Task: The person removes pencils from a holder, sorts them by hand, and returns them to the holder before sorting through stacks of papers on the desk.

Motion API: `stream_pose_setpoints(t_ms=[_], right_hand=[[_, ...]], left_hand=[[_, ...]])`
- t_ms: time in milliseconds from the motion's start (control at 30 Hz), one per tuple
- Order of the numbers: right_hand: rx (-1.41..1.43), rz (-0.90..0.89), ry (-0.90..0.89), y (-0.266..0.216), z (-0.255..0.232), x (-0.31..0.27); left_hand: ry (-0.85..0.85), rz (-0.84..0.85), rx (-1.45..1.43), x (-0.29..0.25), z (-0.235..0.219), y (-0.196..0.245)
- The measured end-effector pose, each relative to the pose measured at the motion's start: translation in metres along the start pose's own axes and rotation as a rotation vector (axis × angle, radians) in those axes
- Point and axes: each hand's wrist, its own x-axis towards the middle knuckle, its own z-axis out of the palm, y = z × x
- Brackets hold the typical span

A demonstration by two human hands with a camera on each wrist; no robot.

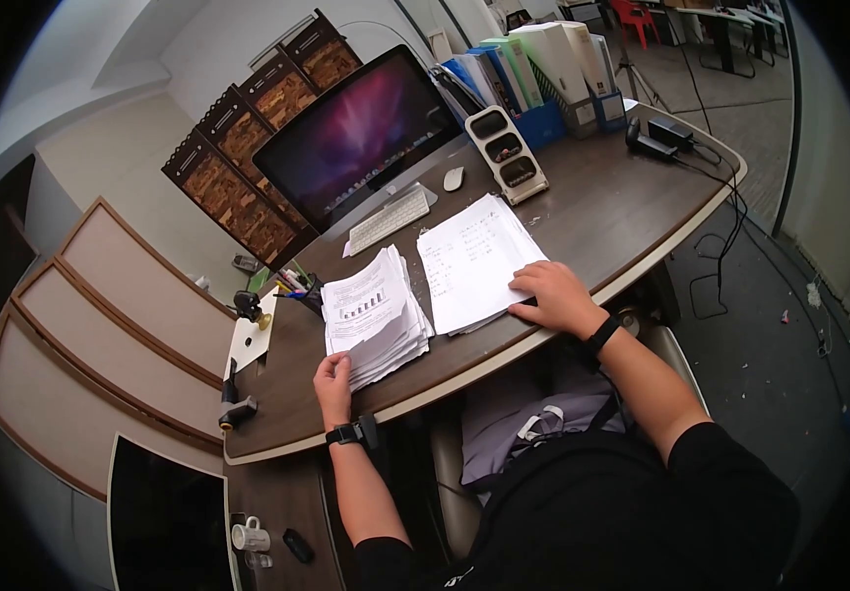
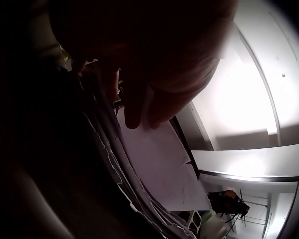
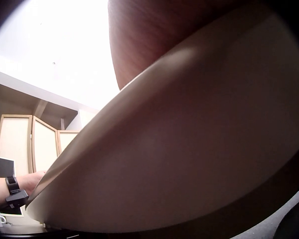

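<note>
On the dark desk lie two paper stacks side by side. My left hand is at the near left corner of the left stack, whose top page bears a bar chart. Between thumb and finger it pinches a sheet, lifted and curled at its near edge; the left wrist view shows the layered page edges below. Handwritten lines cover the top page of the right stack. My right hand rests on that stack's near right corner, fingers relaxed. In the right wrist view the desk edge hides the fingers.
Behind the papers stand a monitor, a keyboard, a mouse and a three-slot holder. A pen cup is close left of the chart stack. Binders line the back; power adapters lie far right.
</note>
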Motion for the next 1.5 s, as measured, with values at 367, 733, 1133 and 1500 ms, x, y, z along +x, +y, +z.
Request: stream_pose_setpoints(t_ms=[367, 733, 1133, 1500], right_hand=[[0.058, -0.014, 0.08, 0.004, 0.006, 0.001], [0.082, -0.004, 0.125, 0.002, 0.002, 0.002], [0.096, 0.011, 0.099, -0.001, -0.001, -0.001], [0.064, 0.051, 0.041, -0.004, -0.004, 0.003]], left_hand=[[0.297, 0.319, 0.541, -0.025, 0.028, 0.022], [-0.369, 0.051, -0.052, -0.043, 0.164, 0.066], [-0.161, 0.218, 0.229, -0.048, 0.173, 0.061], [0.257, 0.3, 0.074, -0.068, 0.162, 0.065]])
